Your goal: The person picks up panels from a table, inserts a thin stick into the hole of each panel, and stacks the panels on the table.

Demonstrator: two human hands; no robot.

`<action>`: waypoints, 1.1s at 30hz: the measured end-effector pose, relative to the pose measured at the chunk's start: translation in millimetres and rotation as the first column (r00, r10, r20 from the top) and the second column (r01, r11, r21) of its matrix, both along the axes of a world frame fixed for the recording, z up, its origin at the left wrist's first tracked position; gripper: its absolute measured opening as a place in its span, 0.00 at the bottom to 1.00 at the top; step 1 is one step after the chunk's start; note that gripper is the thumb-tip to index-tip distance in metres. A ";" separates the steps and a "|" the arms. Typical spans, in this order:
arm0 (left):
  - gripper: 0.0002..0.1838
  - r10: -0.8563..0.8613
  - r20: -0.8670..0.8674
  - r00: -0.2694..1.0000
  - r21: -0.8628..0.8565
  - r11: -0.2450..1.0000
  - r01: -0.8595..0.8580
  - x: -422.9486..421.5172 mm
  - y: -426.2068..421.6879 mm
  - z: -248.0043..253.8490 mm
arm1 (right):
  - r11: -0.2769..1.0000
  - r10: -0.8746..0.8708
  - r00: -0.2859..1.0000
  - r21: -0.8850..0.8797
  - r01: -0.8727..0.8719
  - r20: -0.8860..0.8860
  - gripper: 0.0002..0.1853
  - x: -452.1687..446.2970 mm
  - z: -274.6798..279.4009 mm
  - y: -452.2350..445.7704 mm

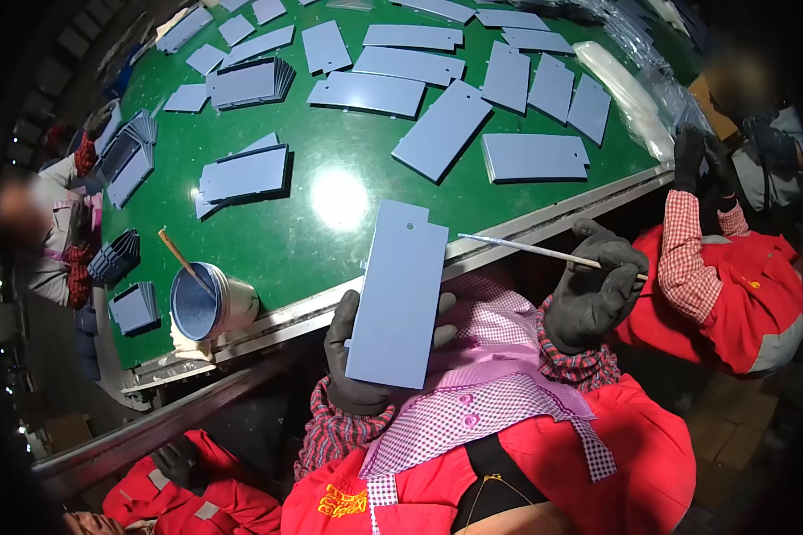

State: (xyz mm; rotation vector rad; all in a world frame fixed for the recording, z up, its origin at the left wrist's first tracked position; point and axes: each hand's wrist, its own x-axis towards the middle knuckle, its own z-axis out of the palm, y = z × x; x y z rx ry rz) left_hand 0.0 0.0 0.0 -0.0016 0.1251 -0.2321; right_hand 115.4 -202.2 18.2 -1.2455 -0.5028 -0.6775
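In the head view, the person's gloved left hand is clamped on the sides of a blue-grey panel, held upright across the tabletop edge. At the panel's 3 o'clock, the gloved right hand is wrapped around a thin stick, its pale tip just beside the panel at 2 o'clock. The 2 hands are well apart.

A twist of the right wrist could drag that tip over the panel and mark it. A loosened left grip could drop the panel, as no other hand supports it. At 9 o'clock, a bucket sits near the edge; a sleeve catching the wooden stick leaning in it could tip it.

Counted: 1 held panel, 1 thin stick, 1 bucket, 1 wooden stick. Around 1 o'clock lie 3 short panels; at 12 o'clock, 3 long panels. The fanned stack at 11 o'clock and the pile at 10 o'clock overlap too much to count.
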 end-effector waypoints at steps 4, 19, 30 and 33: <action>0.35 0.006 0.020 1.000 -0.101 0.995 -0.004 9.0 -4.8 -5.3 | 0.999 -0.030 1.000 -0.012 0.030 -0.009 0.15 6.3 -0.9 -1.5; 0.35 -0.080 -0.053 0.995 -0.051 0.996 0.078 8.2 -16.2 1.1 | 0.997 -0.011 0.992 0.071 0.020 -0.122 0.10 0.5 -13.4 -18.0; 0.41 -0.412 -0.066 0.909 0.601 0.710 0.366 21.5 -29.7 25.1 | 0.977 -0.006 0.988 0.209 0.038 -0.153 0.10 2.4 -23.7 -31.0; 0.35 -0.571 -0.105 0.814 0.697 0.542 0.470 45.7 -41.9 21.0 | 0.970 -0.097 0.990 0.215 0.116 -0.100 0.09 8.4 -17.3 -53.6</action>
